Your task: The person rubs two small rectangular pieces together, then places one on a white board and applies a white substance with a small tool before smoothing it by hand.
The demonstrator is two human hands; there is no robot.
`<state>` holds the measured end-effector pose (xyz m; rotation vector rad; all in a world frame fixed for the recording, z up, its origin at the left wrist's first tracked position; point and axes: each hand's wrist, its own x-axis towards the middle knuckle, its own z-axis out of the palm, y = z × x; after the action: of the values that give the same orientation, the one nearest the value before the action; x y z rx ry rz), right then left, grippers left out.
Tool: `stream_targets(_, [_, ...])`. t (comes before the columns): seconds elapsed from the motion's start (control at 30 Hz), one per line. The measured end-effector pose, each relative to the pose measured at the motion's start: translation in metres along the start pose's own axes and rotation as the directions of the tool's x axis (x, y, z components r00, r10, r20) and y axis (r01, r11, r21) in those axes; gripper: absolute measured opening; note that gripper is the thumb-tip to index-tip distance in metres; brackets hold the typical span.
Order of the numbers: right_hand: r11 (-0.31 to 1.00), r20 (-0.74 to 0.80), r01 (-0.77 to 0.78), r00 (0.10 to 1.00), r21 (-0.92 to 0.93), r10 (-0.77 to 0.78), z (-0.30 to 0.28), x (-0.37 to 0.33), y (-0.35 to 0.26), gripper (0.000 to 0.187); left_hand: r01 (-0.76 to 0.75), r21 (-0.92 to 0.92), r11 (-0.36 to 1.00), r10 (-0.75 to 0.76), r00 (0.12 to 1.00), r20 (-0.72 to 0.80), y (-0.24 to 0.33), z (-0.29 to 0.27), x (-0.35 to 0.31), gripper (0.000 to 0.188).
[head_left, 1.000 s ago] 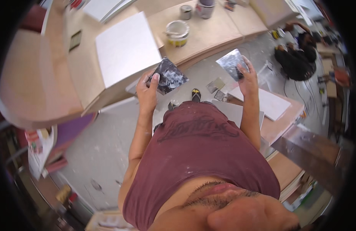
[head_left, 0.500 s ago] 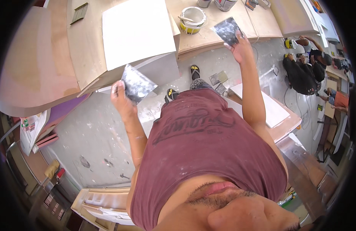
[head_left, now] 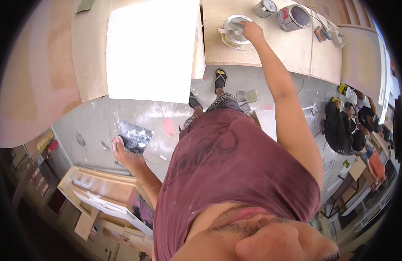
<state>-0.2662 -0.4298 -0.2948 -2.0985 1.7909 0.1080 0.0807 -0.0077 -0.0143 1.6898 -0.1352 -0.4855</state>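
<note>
Low on the left, my left hand (head_left: 124,153) is closed on the edge of a dark, flat putty spreader (head_left: 135,136) smeared with white, held in the air above the floor. My right arm stretches forward to a white-rimmed bucket (head_left: 225,41) on the wooden bench. Over its opening, my right hand (head_left: 253,32) is closed, fingers reaching inside. Only a thin dark edge of its putty spreader (head_left: 240,25) shows at the fingertips; the rest is hidden. A flat stick (head_left: 229,31) lies across the bucket's left rim.
A large white panel (head_left: 152,52) lies left of the bucket. Behind are a small can (head_left: 265,8), a larger can (head_left: 294,18) and a corded tool (head_left: 322,33). Flat sheets (head_left: 246,96) lie on the floor near my feet. People (head_left: 338,126) crouch at far right.
My right hand has moved forward and left, from above the bench edge into the bucket. My left hand has drawn back toward me, away from the white panel, still holding its spreader.
</note>
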Motion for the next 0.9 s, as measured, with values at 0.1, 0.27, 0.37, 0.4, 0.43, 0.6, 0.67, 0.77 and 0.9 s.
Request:
stream_targets(0.1, [0.989, 0.041, 0.124, 0.992, -0.085, -0.121, 0.026, 0.026, 0.002, 0.034, -0.018, 0.090, 0.996, 0.025, 0.996, -0.083, 0.006, 0.001, -0.018, 0.015])
stream_targets(0.27, [0.961, 0.173, 0.168, 0.976, -0.220, -0.131, 0.047, 0.043, 0.003, 0.024, 0.046, 0.075, 0.996, -0.032, 0.985, -0.171, 0.012, 0.007, -0.044, 0.018])
stream_targets(0.37, [0.954, 0.224, 0.203, 0.962, -0.219, -0.153, 0.063, 0.046, 0.012, 0.024, 0.008, 0.121, 0.993, 0.013, 0.984, -0.176, 0.015, 0.026, -0.054, 0.017])
stream_targets(0.4, [0.954, 0.227, 0.207, 0.961, -0.215, -0.157, 0.066, 0.045, 0.012, 0.024, 0.007, 0.124, 0.992, 0.015, 0.984, -0.180, 0.016, 0.029, -0.054, 0.017])
stream_targets(0.43, [0.955, 0.244, 0.214, 0.956, -0.205, -0.162, 0.068, 0.044, 0.013, 0.024, 0.024, 0.084, 0.996, -0.010, 0.987, -0.162, 0.017, 0.033, -0.053, 0.016])
stream_targets(0.6, [0.947, 0.236, 0.270, 0.945, -0.175, -0.226, 0.024, 0.034, 0.001, 0.023, 0.006, 0.109, 0.994, 0.006, 0.994, -0.108, 0.023, 0.063, -0.052, 0.016])
stream_targets(0.67, [0.990, 0.212, 0.099, 0.974, -0.100, -0.076, -0.001, 0.028, 0.002, 0.029, -0.010, 0.074, 0.997, 0.018, 0.995, -0.100, 0.012, 0.070, -0.046, 0.015])
stream_targets(0.77, [0.979, 0.123, 0.134, 0.980, 0.155, -0.153, -0.052, 0.000, 0.016, 0.032, 0.064, -0.058, 0.996, -0.064, 0.998, -0.004, 0.008, 0.092, -0.043, 0.016])
stream_targets(0.9, [0.924, 0.032, 0.171, 0.981, 0.343, -0.193, -0.083, -0.019, 0.053, 0.033, 0.258, -0.247, 0.934, -0.195, 0.948, 0.251, 0.011, 0.130, -0.044, 0.032])
